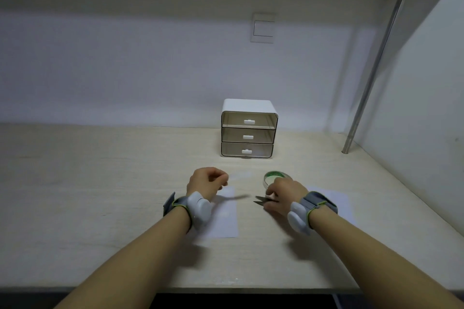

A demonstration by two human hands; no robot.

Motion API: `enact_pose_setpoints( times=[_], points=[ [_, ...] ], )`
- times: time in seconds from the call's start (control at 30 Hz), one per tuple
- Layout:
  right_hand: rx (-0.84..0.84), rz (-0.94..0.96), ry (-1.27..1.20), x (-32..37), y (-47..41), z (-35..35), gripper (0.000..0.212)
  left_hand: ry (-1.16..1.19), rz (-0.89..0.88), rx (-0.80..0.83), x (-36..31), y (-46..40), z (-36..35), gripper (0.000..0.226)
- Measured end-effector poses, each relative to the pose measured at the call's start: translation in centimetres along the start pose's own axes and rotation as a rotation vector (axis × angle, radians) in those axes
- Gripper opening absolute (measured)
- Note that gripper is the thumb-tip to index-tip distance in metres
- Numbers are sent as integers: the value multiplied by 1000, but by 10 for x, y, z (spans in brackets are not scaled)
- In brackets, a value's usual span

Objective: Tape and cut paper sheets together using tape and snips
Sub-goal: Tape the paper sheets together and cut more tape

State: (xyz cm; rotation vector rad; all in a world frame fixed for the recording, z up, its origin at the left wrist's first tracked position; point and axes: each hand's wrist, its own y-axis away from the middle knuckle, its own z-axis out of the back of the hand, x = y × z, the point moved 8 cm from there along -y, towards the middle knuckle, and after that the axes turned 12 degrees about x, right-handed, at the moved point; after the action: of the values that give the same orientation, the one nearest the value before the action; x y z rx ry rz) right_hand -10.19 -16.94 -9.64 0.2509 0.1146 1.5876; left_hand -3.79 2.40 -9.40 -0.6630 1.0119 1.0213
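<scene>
Right hand [281, 194] grip grasps the snips [262, 200] beside the tape roll [275, 178]. Left hand [207, 182] grip pinches a clear tape strip [238, 175] above the paper sheet [227, 218] on the bench [100, 183].

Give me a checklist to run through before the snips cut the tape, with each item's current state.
1. Snips in hand: ok, the right hand grips them, blades pointing left.
2. Blades open: ok, the tips look slightly parted.
3. Tape strip held taut: cannot tell; the left hand pinches with curled fingers, but only a faint blurred patch shows between it and the tape roll.
4. Roll steady: cannot tell; it sits on the desk just behind the right hand, contact unclear.
5. Paper ready: ok, one sheet lies under the left wrist, another sheet under the right wrist.
6. Blades on the tape: not ok, they are low, near the desk.
</scene>
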Motion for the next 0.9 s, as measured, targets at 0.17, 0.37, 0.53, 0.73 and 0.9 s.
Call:
enact_pose_setpoints(
  times=[0.17, 0.37, 0.53, 0.73, 0.9],
  points=[
    [-254, -67, -648, 13, 9, 10, 34, 45, -15, 52, 4, 19, 11, 16],
    [-158, 32, -1063, 53, 8, -1, 21, -11, 2, 94, 16, 42, 30, 20],
    [-145, 21, -1057, 65, 9, -15, 21, -22, 29, 123, 33, 57, 42, 13],
    [-100, 42, -1054, 78, 7, -31, 12, -46, 31, 158, 42, 65, 36, 21],
    [-65, 21, -977, 78, 10, -33, 21, -80, 92, 177, 49, 68, 32, 17]
  ],
)
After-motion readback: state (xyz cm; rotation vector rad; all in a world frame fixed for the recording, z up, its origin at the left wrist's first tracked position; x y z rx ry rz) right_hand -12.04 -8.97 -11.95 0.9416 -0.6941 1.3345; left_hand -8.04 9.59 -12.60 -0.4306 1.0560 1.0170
